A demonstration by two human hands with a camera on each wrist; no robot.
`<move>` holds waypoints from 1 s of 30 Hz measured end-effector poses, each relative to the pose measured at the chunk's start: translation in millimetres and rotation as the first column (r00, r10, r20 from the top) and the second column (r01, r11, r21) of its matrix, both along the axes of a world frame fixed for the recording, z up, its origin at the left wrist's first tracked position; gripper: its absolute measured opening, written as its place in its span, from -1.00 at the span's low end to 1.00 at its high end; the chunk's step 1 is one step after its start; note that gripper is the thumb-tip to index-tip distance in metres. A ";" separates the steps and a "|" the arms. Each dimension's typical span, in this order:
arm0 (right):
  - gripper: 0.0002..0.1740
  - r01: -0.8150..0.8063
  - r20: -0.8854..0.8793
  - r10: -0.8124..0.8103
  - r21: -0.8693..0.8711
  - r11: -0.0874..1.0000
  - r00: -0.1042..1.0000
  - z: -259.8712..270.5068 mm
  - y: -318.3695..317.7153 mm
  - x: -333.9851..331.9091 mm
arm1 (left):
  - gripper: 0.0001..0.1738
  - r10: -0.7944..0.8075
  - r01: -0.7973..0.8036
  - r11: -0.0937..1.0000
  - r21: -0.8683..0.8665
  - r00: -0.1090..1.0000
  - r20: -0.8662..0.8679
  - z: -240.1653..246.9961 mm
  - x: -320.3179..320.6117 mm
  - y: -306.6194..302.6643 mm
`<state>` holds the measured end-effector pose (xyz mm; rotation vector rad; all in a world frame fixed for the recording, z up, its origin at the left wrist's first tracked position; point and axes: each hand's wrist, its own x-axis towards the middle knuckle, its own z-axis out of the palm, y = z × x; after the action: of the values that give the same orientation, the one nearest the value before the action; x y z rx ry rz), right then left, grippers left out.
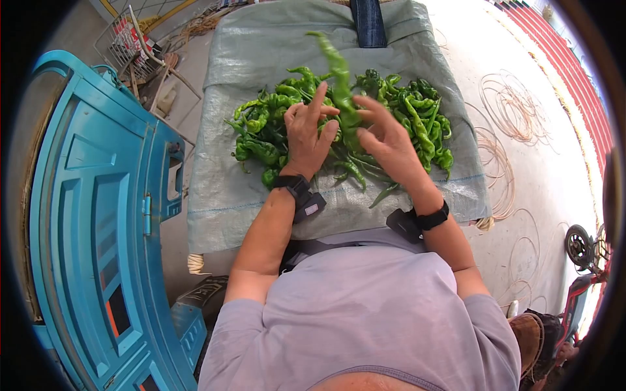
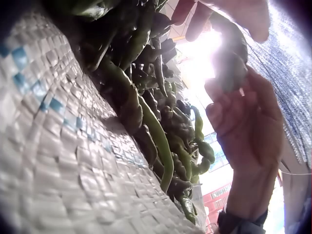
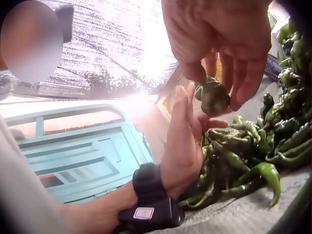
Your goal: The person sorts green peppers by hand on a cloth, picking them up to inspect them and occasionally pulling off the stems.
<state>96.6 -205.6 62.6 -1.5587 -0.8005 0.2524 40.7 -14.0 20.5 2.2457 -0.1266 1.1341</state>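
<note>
A long, twisted green pepper [image 1: 339, 77] stands upright above the pile in the head view, its thin tip pointing to the far side. My right hand [image 1: 392, 144] pinches its thick lower end between thumb and fingers; the right wrist view shows this grip on the pepper [image 3: 215, 97] up close. Just left of the pepper is my left hand [image 1: 304, 141], fingers spread and fairly straight, gripping nothing. Beneath both hands, green peppers [image 1: 261, 122] lie heaped to the left, with another heap of peppers [image 1: 425, 124] to the right.
A pale woven sheet [image 1: 254, 212] covers the work surface under the peppers. Folded denim [image 1: 369, 25] lies at its far edge. To the left stands a blue panelled tailgate [image 1: 98, 195]. Coils of thin cord [image 1: 515, 107] lie on the floor at right.
</note>
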 end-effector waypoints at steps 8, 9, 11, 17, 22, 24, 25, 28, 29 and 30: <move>-0.60 0.308 0.377 -0.151 -0.399 0.864 0.914 -4.0 -1.4 10.8 | -0.39 0.147 -0.150 0.985 -0.082 0.988 -0.046 -3.8 -1.0 -5.6; -0.58 0.325 0.470 -0.106 -0.416 0.849 0.876 -6.3 0.3 13.9 | -0.40 0.157 -0.158 0.987 -0.015 0.987 -0.044 -4.8 -0.4 -3.7; -0.54 0.365 0.635 -0.003 -0.441 0.820 0.772 -17.3 6.6 20.3 | -0.42 0.165 -0.163 0.985 0.060 0.986 -0.023 -5.8 1.3 -3.4; -0.39 0.279 0.700 0.105 -0.411 0.868 0.706 -40.4 25.2 27.6 | -0.45 0.321 -0.338 0.894 0.295 0.941 0.104 -1.5 4.1 -6.6; -0.56 0.356 0.684 0.206 -0.584 0.730 0.700 -25.6 27.6 27.7 | -0.54 0.284 -0.279 0.951 0.130 0.959 -0.016 -2.3 4.6 -6.1; -0.68 0.389 0.685 0.229 -0.621 0.681 0.692 -23.9 26.2 30.3 | -0.61 0.289 -0.287 0.950 0.122 0.957 0.009 -4.4 7.4 -4.6; -0.75 0.397 0.677 0.231 -0.635 0.662 0.699 -24.0 24.7 31.2 | -0.65 0.290 -0.290 0.950 0.117 0.957 0.020 -6.1 8.4 -4.5; -0.86 0.430 0.682 0.079 -0.542 0.721 0.728 -27.3 17.6 33.2 | -0.74 0.319 -0.319 0.930 0.179 0.947 0.031 -9.0 10.2 -3.4; -0.87 0.444 0.678 0.001 -0.483 0.754 0.735 -28.7 15.4 33.2 | -0.76 0.324 -0.328 0.923 0.199 0.945 0.053 -9.2 11.0 -2.9; -0.87 0.441 0.666 -0.077 -0.398 0.804 0.742 -25.8 13.0 32.6 | -0.77 0.330 -0.338 0.915 0.218 0.941 0.074 -9.0 11.5 -2.3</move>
<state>129.2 -192.6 36.9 -2.3366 -1.0488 -0.3244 52.1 -16.3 11.5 2.5190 0.1264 1.3992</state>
